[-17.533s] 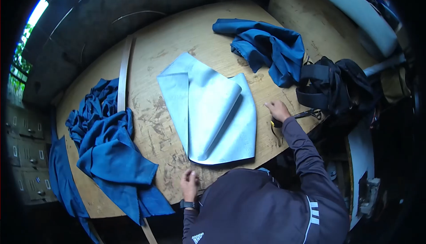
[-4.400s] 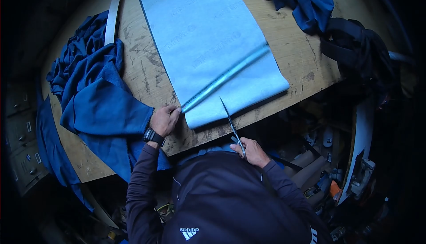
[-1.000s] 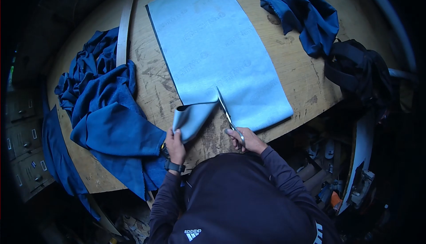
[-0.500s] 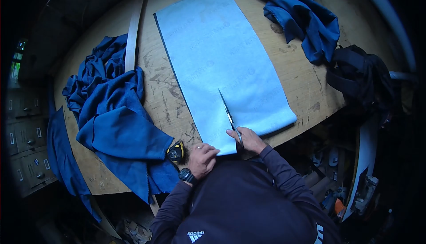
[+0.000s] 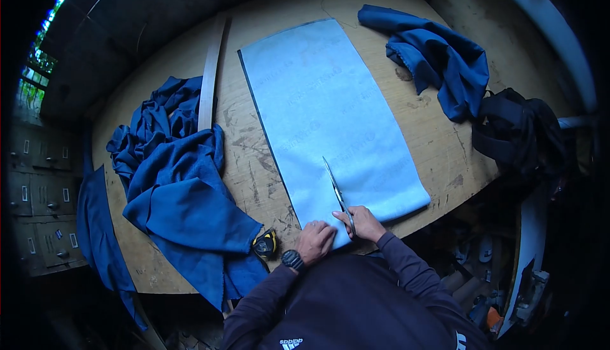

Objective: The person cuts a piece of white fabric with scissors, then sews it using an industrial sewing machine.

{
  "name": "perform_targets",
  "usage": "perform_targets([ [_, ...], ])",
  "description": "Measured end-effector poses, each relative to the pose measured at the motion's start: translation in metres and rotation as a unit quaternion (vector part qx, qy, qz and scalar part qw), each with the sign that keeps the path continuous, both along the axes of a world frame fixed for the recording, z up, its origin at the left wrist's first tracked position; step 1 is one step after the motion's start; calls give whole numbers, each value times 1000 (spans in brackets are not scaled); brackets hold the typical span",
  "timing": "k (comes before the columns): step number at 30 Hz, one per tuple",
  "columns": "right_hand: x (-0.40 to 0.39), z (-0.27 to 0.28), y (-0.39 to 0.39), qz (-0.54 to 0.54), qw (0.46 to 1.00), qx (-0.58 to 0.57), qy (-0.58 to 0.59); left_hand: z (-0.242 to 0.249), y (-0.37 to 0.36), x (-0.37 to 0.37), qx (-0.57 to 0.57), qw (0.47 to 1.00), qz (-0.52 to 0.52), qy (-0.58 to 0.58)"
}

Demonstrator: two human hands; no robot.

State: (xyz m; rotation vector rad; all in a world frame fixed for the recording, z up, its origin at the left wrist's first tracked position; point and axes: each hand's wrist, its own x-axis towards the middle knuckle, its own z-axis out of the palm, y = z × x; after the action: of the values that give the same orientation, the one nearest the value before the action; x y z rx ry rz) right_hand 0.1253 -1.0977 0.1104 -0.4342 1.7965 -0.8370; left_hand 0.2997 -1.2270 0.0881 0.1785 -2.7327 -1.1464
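Observation:
A long white sheet (image 5: 330,108) with faint print lies over dark cloth on the wooden table (image 5: 248,159). My right hand (image 5: 363,224) is closed round the handles of long metal scissors (image 5: 337,191), whose blades point away from me over the sheet's near part. At the near edge, just left of the scissors, my left hand (image 5: 316,242) presses on the sheet with its fingers bent together; its fingertips seem to hold the edge. A dark watch (image 5: 292,260) is on my left wrist.
Crumpled blue cloth (image 5: 190,191) covers the table's left side, with a black and yellow tape measure (image 5: 265,243) beside it. A wooden strip (image 5: 211,76) lies behind. More blue cloth (image 5: 445,64) and a black bag (image 5: 518,134) are at the right. Metal drawers (image 5: 47,204) stand far left.
The view has shifted, so the table appears lower and slightly right. My left hand has moved closer to the scissors and lies flatter over the sheet's near edge. The scissors stay in my right hand.

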Motion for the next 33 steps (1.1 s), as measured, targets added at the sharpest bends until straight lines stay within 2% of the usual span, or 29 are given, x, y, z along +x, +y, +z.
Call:
perform_targets([
  [4, -12, 12, 1, 8, 998, -6, -61, -26, -5, -39, -30, 994, 27, 102],
  [7, -16, 27, -1, 20, 997, 22, -70, -40, -2, -43, -91, 995, -42, 21],
  [11, -7, 9, 6, 13, 999, 23, -41, -56, 10, -38, -132, 979, -85, -134],
  [15, 1, 7, -2, -24, 1000, 16, 4, -59, 12, -36, -131, 981, -78, -123],
  [21, 3, -28, -5, -7, 994, -15, 104, -57, 8, -39, -120, 973, -103, -168],
  [24, -4, -13, -18, -34, 996, 1, 80, -62, 7, -37, -107, 979, -103, -142],
  [27, -19, -11, -40, -35, 995, 2, 90, -62, 7, -37, -164, 972, -101, -132],
  [29, -29, -19, -55, -35, 997, 14, 73, -59, 7, -37, -133, 981, -87, -110],
  [31, -40, -9, -70, -14, 994, 12, 108, -55, 5, -45, -138, 989, -48, -40],
  [33, -45, -11, -81, -13, 991, -2, 135, -56, 5, -45, -128, 990, -44, -39],
])
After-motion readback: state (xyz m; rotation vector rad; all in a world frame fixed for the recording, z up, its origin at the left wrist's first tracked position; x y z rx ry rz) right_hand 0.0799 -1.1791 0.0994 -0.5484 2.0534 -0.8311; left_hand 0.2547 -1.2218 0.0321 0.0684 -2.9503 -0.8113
